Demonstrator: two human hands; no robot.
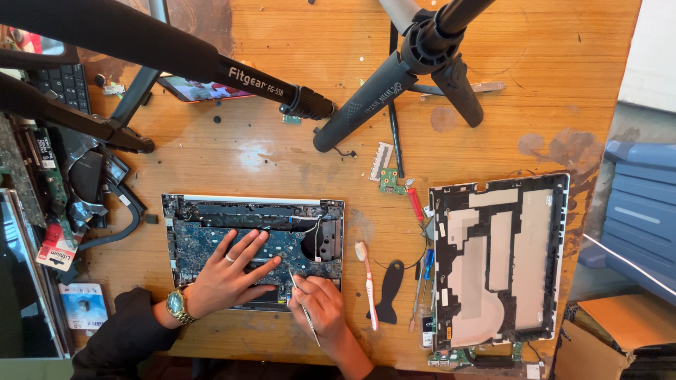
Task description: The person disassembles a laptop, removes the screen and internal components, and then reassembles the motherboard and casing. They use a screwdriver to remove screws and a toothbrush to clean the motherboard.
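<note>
Pinching tweezers (304, 309) in right hand (320, 306), tip seemingly hidden, left hand (229, 274) on opened laptop (253, 232)

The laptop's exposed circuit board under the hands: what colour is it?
Blue, seen in the head view: circuit board.

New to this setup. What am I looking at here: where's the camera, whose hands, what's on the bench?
One view only, from a camera on the person's head, looking down at a wooden table. No robot: two bare hands. The left hand, with a wristwatch, lies flat on an opened laptop base with its circuit board exposed. The right hand holds a thin metal tool at the board's edge. Beside them lie a toothbrush, screwdrivers and the removed bottom cover. Black tripod legs cross the top.
</note>
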